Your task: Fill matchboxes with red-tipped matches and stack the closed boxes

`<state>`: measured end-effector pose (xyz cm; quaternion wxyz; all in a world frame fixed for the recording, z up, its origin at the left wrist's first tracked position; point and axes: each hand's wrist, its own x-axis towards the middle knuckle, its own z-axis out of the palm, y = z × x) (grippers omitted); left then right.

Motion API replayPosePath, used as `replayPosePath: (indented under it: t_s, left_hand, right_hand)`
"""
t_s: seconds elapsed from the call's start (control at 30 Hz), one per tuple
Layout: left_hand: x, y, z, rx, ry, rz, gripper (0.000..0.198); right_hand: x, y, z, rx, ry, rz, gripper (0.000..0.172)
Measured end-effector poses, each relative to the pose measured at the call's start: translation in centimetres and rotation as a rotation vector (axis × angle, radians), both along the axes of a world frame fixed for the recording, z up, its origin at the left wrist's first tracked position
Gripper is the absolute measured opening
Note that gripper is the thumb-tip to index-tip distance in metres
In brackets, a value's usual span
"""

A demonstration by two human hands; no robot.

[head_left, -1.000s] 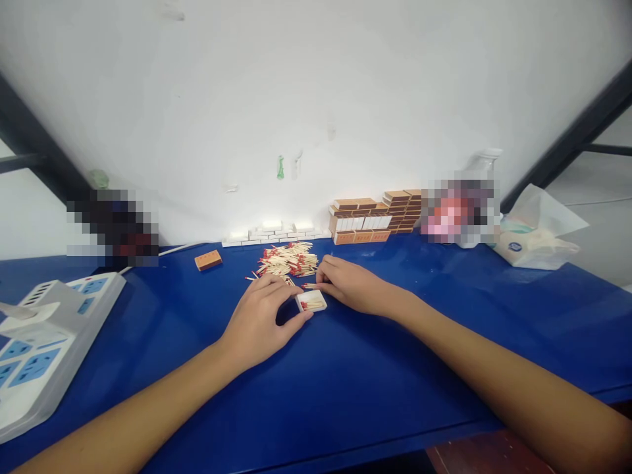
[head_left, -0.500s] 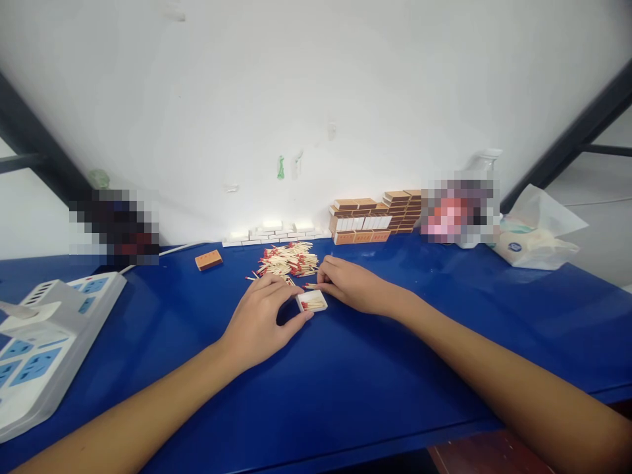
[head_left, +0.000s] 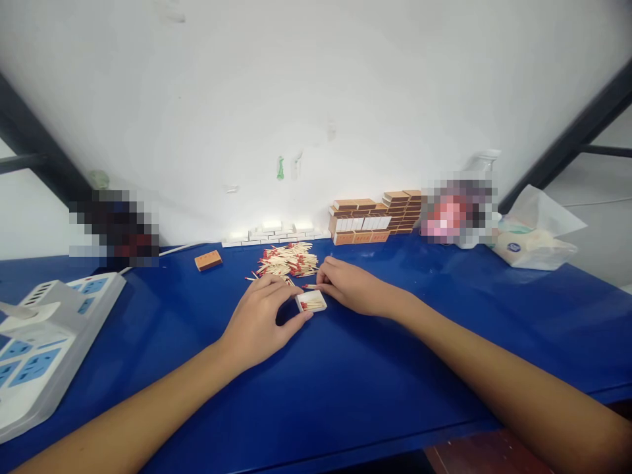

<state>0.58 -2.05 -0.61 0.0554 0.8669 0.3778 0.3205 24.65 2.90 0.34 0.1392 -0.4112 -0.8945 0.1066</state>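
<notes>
My left hand (head_left: 264,316) grips a small white matchbox tray (head_left: 320,307) by its left end, thumb at the near side and fingers at the far side. Several red-tipped matches (head_left: 311,305) lie inside the tray. Just beyond its far right corner, my right hand (head_left: 345,284) is closed, with matches (head_left: 310,287) pinched between thumb and fingertips; how many I cannot tell. Behind both hands is a loose heap of matches (head_left: 289,259) with red heads. Some of the heap's near edge is hidden by my left hand.
On the blue table (head_left: 316,395), an orange matchbox (head_left: 208,261) lies left of the heap. White trays (head_left: 271,233) line the wall, beside stacked matchboxes (head_left: 363,224). A power strip (head_left: 64,342) sits at left, a tissue pack (head_left: 536,247) at right.
Almost nothing differs. My hands, the tray and the pinched matches stay in place, with only a very slight shift of the whole view.
</notes>
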Motion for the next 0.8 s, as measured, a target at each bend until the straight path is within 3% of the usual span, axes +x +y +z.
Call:
replayPosePath:
  t_s: [0.33, 0.8]
  left_hand:
    - [-0.03, 0.05, 0.05, -0.005, -0.002, 0.003, 0.024]
    - [0.06, -0.02, 0.02, 0.014, -0.012, 0.004, 0.025]
  right_hand:
    - [-0.24, -0.35, -0.41, 0.076, 0.001, -0.014, 0.015]
    - [-0.33, -0.38, -0.29, 0.06, -0.058, -0.022, 0.017]
